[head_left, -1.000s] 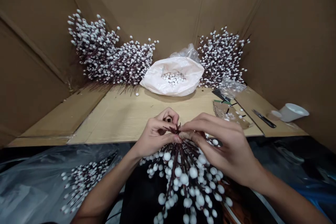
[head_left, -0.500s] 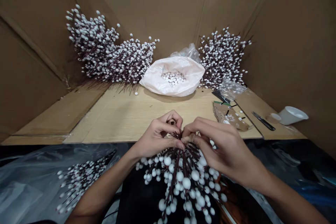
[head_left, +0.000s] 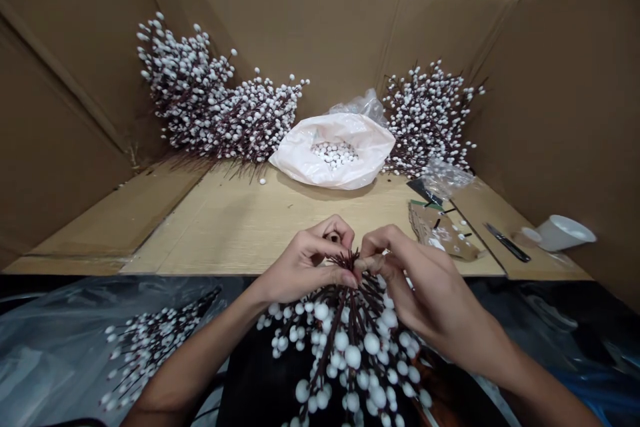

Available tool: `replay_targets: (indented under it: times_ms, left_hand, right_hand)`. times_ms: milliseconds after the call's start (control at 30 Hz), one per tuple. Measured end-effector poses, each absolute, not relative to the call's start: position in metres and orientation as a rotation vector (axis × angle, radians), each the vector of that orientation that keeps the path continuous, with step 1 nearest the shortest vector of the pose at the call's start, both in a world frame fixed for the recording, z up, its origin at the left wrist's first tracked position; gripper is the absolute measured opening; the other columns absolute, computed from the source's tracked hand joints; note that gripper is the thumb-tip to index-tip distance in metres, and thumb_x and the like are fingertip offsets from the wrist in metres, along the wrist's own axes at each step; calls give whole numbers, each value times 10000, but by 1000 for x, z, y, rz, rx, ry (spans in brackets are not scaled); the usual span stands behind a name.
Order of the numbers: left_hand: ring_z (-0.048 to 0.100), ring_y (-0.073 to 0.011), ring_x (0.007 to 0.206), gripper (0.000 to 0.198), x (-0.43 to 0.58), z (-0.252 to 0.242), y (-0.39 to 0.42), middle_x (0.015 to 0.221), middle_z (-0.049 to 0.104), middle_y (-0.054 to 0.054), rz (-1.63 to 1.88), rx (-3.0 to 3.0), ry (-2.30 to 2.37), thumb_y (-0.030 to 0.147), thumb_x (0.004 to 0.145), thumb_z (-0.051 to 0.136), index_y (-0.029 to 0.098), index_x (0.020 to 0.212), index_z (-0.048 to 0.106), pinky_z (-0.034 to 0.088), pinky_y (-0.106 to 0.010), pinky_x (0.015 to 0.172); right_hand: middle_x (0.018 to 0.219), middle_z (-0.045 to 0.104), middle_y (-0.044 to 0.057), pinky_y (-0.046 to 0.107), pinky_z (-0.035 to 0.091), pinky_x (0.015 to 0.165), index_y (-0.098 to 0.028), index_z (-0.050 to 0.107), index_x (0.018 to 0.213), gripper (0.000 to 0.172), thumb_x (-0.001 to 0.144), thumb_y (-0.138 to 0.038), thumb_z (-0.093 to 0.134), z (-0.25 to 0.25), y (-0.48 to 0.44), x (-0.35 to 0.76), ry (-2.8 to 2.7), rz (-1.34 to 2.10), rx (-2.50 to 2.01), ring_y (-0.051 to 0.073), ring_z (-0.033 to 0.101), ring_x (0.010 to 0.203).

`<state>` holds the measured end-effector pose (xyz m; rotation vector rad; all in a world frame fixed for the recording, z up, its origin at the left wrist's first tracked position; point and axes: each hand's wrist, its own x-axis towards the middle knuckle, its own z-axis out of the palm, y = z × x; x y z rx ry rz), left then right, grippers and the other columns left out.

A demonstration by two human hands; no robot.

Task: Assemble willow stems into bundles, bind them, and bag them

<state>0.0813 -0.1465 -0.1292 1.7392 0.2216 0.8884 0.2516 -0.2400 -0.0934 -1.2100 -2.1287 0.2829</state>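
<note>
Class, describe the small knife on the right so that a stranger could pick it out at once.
Inside the big cardboard box, find the pale wooden board. Toward its right end, past a cardboard scrap, lies the small knife, slanting. It is the only dark-handled blade there, with a white cup just beyond it.

Artificial pussy-willow spray [head_left: 350,320], held with its narrow end up and away from the camera. Thin dark maroon stems [head_left: 336,327] converging into a tight bunch, their short tips bristling between the left hand [head_left: 305,263] and the right hand [head_left: 425,300], pinched by the fingers of both. Below the bunch, branches fanning wide toward the camera, studded with round matt white beads [head_left: 353,357] of mixed sizes, the largest nearest the lens.
</note>
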Motion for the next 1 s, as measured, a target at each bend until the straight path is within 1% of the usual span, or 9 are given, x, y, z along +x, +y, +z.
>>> replay_targets:
  times_ms: [100,267,367,400,467,533,600,800,1000]
  left_hand:
    - [500,-166,782,253,82,-128,-146,780,524,-30,876,1744,219,419,731,749,176,662,733,405,-291,688]
    - [498,-172,816,213,81,-127,-146,794,518,-28,851,1740,241,379,760,733,177,695,738,402,-296,725]
    - [489,-160,809,206,82,-129,-145,804,494,-19,842,1658,268,372,757,738,175,698,743,397,-285,728]
    - [487,-156,805,217,82,-130,-144,806,489,-18,838,1624,271,381,753,740,173,691,743,397,-281,727]
    - [486,-153,797,244,83,-132,-143,799,494,-19,840,1575,263,404,746,742,170,675,740,398,-278,730]
    - [491,-156,795,248,84,-133,-141,781,516,-22,848,1552,244,406,743,746,169,673,738,398,-280,738]
    - [497,-156,792,233,86,-133,-139,771,531,-22,855,1531,219,394,743,750,168,687,741,401,-280,740]
    - [500,-155,796,243,87,-134,-139,761,520,-16,881,1477,216,389,739,756,161,661,720,406,-288,768]
    - [502,-173,829,269,86,-136,-141,800,545,-32,853,1484,254,436,738,744,167,723,744,400,-315,809]
  right_hand:
    - [756,473,-28,192,376,523,-217,424,1012,362,771,48,380,-94,-240,251,-2107,309,-1217,95,435,576]
    - [753,506,-36,164,414,519,-226,436,1021,325,832,35,389,-93,-235,252,-2037,436,-1191,73,476,561]
    - [820,577,-25,153,435,466,-241,422,1174,311,934,-53,365,-92,-229,256,-1918,585,-1120,52,512,503]
    - [876,604,-6,160,470,490,-244,407,1247,340,953,-81,363,-92,-227,257,-1897,580,-1107,57,551,533]
    - [1025,632,50,210,550,656,-228,436,1305,387,948,-86,389,-94,-224,258,-1936,446,-1069,99,645,742]
    - [1140,632,92,284,546,856,-191,534,1245,393,903,-35,420,-96,-222,257,-2019,245,-993,154,633,1012]
    - [1171,643,119,317,529,929,-153,580,1200,418,848,10,424,-100,-221,255,-2053,82,-926,174,607,1108]
    - [1091,696,183,353,586,858,-74,609,1161,420,767,-22,474,-108,-215,252,-2072,-306,-829,221,669,1029]
    - [956,721,191,365,616,744,-54,642,1063,328,763,-34,510,-106,-208,253,-2076,-334,-734,232,698,890]
